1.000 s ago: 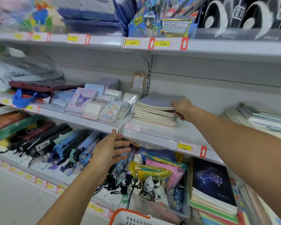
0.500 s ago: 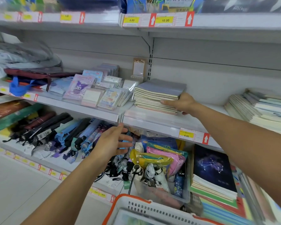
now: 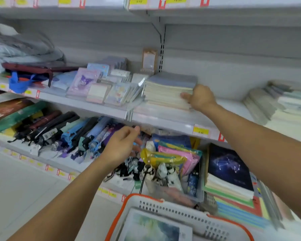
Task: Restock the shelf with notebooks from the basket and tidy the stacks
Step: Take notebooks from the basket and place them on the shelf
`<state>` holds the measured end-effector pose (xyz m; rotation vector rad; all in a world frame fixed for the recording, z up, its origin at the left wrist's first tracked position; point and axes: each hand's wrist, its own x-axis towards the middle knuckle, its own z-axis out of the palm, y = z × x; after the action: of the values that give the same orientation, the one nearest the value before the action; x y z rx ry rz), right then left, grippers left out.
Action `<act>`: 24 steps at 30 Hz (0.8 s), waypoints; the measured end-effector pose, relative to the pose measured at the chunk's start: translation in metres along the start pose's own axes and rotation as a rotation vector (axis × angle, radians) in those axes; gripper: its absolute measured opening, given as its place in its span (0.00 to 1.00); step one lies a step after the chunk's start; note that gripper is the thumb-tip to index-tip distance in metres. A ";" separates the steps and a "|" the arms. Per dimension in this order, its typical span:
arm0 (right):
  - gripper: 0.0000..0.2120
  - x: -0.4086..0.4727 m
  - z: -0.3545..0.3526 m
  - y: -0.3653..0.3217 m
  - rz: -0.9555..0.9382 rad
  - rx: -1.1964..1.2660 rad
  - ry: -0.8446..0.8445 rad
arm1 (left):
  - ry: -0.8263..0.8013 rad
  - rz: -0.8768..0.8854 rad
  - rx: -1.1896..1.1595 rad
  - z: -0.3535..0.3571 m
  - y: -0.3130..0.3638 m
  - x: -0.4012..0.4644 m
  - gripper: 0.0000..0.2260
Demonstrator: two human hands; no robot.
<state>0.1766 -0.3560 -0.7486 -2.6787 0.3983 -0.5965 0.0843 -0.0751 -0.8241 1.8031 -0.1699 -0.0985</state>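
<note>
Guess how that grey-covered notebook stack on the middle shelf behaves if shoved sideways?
The notebook stack is many thin, separate books, so the upper ones would probably shear. Its covers look glossy, likely slippery. The right hand at its front right corner should steady it.

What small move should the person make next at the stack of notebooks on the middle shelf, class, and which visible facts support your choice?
Probably nudge the stack's front edges flush with the right hand. That hand rests on the front right corner of the stack of notebooks, whose page edges look slightly uneven. The left hand hangs free and empty lower down, and the basket holds at least one more notebook to add afterwards.
</note>
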 end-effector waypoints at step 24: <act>0.12 -0.289 0.182 0.140 -0.035 0.043 -1.064 | -0.743 -0.165 1.160 0.002 -0.049 -0.008 0.21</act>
<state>-0.0191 -0.3289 -1.0598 -2.5216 0.0231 0.8008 0.0791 -0.0649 -0.8724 2.8491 -0.7137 -0.9534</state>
